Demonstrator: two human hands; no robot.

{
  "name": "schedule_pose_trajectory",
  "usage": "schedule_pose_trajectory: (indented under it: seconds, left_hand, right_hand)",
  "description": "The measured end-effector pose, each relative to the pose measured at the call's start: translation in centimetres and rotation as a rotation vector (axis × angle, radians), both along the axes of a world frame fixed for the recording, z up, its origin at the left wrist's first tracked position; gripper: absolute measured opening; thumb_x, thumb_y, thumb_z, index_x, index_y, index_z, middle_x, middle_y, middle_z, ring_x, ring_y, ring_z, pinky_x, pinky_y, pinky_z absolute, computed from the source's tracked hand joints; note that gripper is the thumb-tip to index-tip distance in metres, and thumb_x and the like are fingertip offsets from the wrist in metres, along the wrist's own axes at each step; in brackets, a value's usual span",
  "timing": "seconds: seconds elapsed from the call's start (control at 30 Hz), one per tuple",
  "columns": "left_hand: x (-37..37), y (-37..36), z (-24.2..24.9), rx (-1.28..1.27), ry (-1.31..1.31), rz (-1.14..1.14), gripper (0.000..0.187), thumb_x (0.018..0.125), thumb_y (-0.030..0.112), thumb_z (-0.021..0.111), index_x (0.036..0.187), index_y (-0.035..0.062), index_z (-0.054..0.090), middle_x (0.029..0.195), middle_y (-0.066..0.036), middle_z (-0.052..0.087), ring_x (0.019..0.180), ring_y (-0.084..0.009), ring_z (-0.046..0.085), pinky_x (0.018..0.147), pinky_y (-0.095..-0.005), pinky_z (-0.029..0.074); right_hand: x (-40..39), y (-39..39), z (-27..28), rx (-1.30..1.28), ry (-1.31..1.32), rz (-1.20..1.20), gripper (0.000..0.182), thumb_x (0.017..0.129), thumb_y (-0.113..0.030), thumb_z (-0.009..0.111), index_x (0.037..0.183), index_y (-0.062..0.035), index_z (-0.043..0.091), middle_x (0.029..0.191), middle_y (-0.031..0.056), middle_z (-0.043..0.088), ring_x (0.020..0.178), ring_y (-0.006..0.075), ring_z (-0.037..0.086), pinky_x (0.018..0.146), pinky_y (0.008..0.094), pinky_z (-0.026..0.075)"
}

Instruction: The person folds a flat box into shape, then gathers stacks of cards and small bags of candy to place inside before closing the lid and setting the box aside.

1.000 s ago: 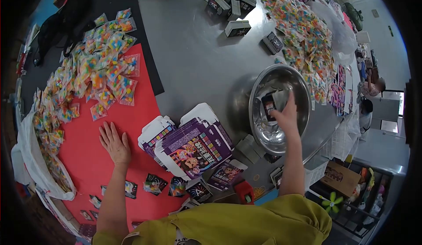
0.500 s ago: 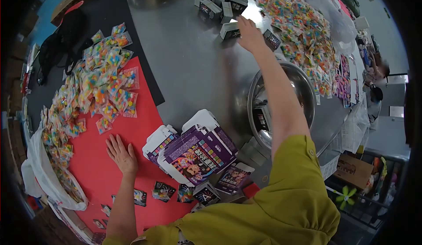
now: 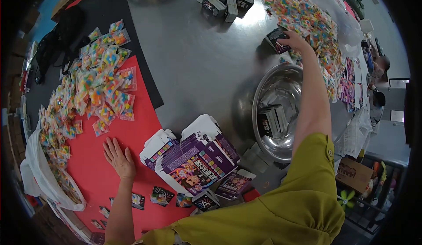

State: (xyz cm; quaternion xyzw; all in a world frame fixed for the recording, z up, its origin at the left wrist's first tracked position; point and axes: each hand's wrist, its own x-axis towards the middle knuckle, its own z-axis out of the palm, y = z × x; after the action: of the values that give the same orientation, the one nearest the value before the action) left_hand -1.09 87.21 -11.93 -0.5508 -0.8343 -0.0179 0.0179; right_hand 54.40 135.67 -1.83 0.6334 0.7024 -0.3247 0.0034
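My left hand [image 3: 119,159] lies flat on the red sheet [image 3: 88,166], its fingers spread and holding nothing. Near its fingertips is a heap of small clear packets of colourful candy [image 3: 99,87]. At the upper right, my right hand [image 3: 298,42] has its fingers round a stack of black cards [image 3: 277,40] at the edge of another candy packet heap [image 3: 307,21]. Below that hand stands a steel bowl [image 3: 259,100] with more card stacks [image 3: 272,121] inside. Flat purple printed boxes [image 3: 198,161] are piled between my arms.
Several card stacks [image 3: 226,1] stand at the back of the metal table [image 3: 189,56]. A white bag [image 3: 39,166] of packets lies at the left. Black foil packs [image 3: 161,196] rest near my body. A person [image 3: 380,67] is at the far right.
My right hand has moved right, and the card stack that stood beside it is gone from its former spot. It now grips cards by the right-hand heap. My left hand stays flat.
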Motion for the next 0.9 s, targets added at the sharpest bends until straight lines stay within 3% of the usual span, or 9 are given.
schedule_pose_trajectory:
  seconds: [0.13,0.2,0.23,0.4,0.5,0.6,0.67,0.77,0.9]
  left_hand:
    - [0.1,0.2,0.3,-0.007,-0.012,0.012,0.054,0.092,0.027,0.044,0.140,0.0050,0.032,0.151,-0.013,0.021,0.140,-0.0322,0.013,0.112,-0.0468,0.010]
    - [0.1,0.0,0.3,-0.025,-0.017,0.017,0.054,0.092,0.027,0.045,0.140,0.0048,0.032,0.151,-0.013,0.021,0.140,-0.0323,0.013,0.112,-0.0469,0.010]
    - [0.0,-0.1,0.3,-0.025,-0.017,0.012,0.055,0.092,0.027,0.045,0.140,0.0047,0.032,0.151,-0.013,0.020,0.140,-0.0324,0.012,0.112,-0.0470,0.009]
    - [0.1,0.0,0.3,-0.028,-0.032,0.020,0.055,0.092,0.027,0.045,0.140,0.0049,0.032,0.151,-0.013,0.020,0.141,-0.0324,0.012,0.112,-0.0468,0.009]
    - [0.0,-0.1,0.2,-0.026,-0.021,-0.002,0.055,0.092,0.028,0.045,0.140,0.0052,0.032,0.151,-0.013,0.021,0.140,-0.0321,0.013,0.112,-0.0463,0.010]
    - [0.0,0.0,0.1,-0.018,-0.013,0.009,0.054,0.092,0.028,0.045,0.140,0.0057,0.032,0.151,-0.013,0.021,0.140,-0.0318,0.013,0.112,-0.0461,0.010]
    - [-0.2,-0.1,-0.3,0.002,0.007,0.003,0.054,0.093,0.029,0.044,0.141,0.0060,0.032,0.151,-0.012,0.022,0.140,-0.0316,0.014,0.112,-0.0459,0.010]
    - [-0.3,-0.1,-0.2,0.027,0.005,-0.040,0.054,0.094,0.030,0.043,0.141,0.0068,0.031,0.151,-0.011,0.022,0.140,-0.0311,0.014,0.112,-0.0457,0.011]
    - [-0.5,-0.1,-0.5,0.014,0.000,-0.033,0.054,0.095,0.032,0.042,0.141,0.0078,0.031,0.150,-0.010,0.023,0.140,-0.0304,0.015,0.112,-0.0455,0.012]
  right_hand:
    - [0.0,1.3,-0.4,-0.042,-0.123,-0.129,0.087,0.072,-0.049,0.070,0.133,0.0047,0.040,0.131,0.0210,0.048,0.117,0.0311,0.050,0.093,0.0405,0.042]
    - [-0.6,1.4,0.6,-0.139,-0.121,-0.228,0.080,0.074,-0.041,0.073,0.137,-0.0058,0.040,0.131,0.0151,0.047,0.119,0.0260,0.047,0.095,0.0397,0.039]
    - [-1.0,1.3,1.2,-0.212,-0.082,-0.297,0.086,0.072,-0.041,0.075,0.141,-0.0098,0.034,0.141,0.0142,0.037,0.128,0.0276,0.039,0.102,0.0424,0.033]
    - [-1.7,0.1,0.8,-0.266,-0.045,-0.409,0.095,0.067,-0.038,0.079,0.142,-0.0059,0.030,0.143,0.0139,0.032,0.128,0.0277,0.037,0.104,0.0432,0.030]
    - [-0.9,1.4,-1.8,-0.115,0.000,-0.192,0.098,0.056,-0.038,0.083,0.133,0.0043,0.040,0.135,0.0182,0.039,0.121,0.0277,0.042,0.101,0.0366,0.035]
    - [-5.3,-1.8,-1.1,0.238,-0.504,0.052,0.091,0.046,-0.038,0.083,0.119,0.0036,0.047,0.122,0.0219,0.045,0.111,0.0369,0.046,0.096,0.0397,0.040]
    - [-7.5,-3.6,-0.6,0.291,-0.533,0.048,0.090,0.047,-0.037,0.082,0.119,0.0024,0.046,0.124,0.0224,0.043,0.112,0.0402,0.044,0.094,0.0409,0.041]
    - [-6.0,-4.1,-2.4,0.291,-0.243,0.069,0.085,0.052,-0.032,0.079,0.121,0.0016,0.042,0.118,0.0254,0.051,0.107,0.0390,0.052,0.090,0.0435,0.044]
    - [-6.9,-8.3,0.8,0.633,-0.362,-0.095,0.076,0.058,-0.034,0.074,0.121,-0.0052,0.042,0.114,0.0172,0.055,0.107,0.0366,0.053,0.090,0.0484,0.042]
